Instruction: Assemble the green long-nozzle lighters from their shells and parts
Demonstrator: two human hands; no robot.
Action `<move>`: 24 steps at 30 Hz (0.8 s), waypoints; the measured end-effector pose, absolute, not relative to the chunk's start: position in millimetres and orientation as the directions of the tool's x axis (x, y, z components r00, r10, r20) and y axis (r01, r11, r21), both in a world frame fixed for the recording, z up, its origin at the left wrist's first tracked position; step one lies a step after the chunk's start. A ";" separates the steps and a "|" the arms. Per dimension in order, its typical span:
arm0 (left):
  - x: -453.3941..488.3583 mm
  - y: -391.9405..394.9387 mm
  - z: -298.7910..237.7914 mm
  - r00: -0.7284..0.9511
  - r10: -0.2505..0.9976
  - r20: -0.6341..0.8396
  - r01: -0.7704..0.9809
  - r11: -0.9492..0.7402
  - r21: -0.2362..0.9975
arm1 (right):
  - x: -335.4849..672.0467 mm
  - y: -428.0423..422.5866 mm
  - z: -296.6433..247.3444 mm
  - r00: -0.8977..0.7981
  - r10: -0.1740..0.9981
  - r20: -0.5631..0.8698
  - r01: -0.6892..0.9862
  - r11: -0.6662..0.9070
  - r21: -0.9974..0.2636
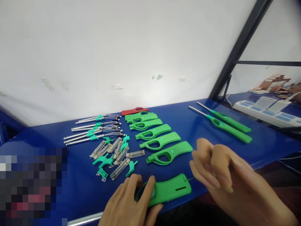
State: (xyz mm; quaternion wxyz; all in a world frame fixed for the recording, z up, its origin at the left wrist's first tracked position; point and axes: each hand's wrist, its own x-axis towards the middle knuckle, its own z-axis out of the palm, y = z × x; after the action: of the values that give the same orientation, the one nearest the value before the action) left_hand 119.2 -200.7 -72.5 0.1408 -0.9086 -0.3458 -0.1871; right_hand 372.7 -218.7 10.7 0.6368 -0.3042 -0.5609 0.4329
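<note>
My left hand (pixel 131 201) grips a green long-necked lighter (pixel 170 190) near the table's front edge, its fingers over the trigger loop and thumb along the near side. A silver tube (pixel 86 219) shows to the left of that hand. My right hand (pixel 216 166) is raised right of the lighter, its fingers curled closed. A thin green strand (pixel 191 179) runs from the lighter's right end towards these fingers; what they hold is hidden. Beyond the lighter lie several green handle shells (pixel 175 152) in a column, with a red one (pixel 135 111) at the back.
Clear fuel tanks (pixel 121 155) and teal triggers (pixel 131 168) are heaped left of the shells. Behind them lie metal tubes with wires (pixel 82 135). Two green lighters with tubes (pixel 231 130) rest at the right. A power strip (pixel 265 111) sits beyond the dark frame post.
</note>
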 end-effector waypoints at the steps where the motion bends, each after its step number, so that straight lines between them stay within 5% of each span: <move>1: 119.9 -201.0 -71.8 0.688 0.578 0.438 0.684 -0.719 -0.126 | 372.7 -219.4 9.4 -0.001 0.898 0.441 -0.220 0.430 -0.876; 11: 119.9 -201.3 -74.4 0.673 0.585 0.453 0.688 -0.720 -0.091 | 375.9 -213.5 -13.1 0.145 0.869 0.473 -0.233 0.494 -0.838; 24: 121.8 -206.1 -71.1 0.638 0.622 0.455 0.706 -0.708 -0.022 | 396.5 -211.5 -11.1 -0.064 0.730 0.680 0.148 0.681 -0.717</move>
State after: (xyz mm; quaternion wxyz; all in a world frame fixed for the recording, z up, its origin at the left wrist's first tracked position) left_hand 121.8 -206.1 -71.1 0.0993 -0.8994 -0.3690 -0.2122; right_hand 396.5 -211.5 -11.1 0.6054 -0.3189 -0.6885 0.2403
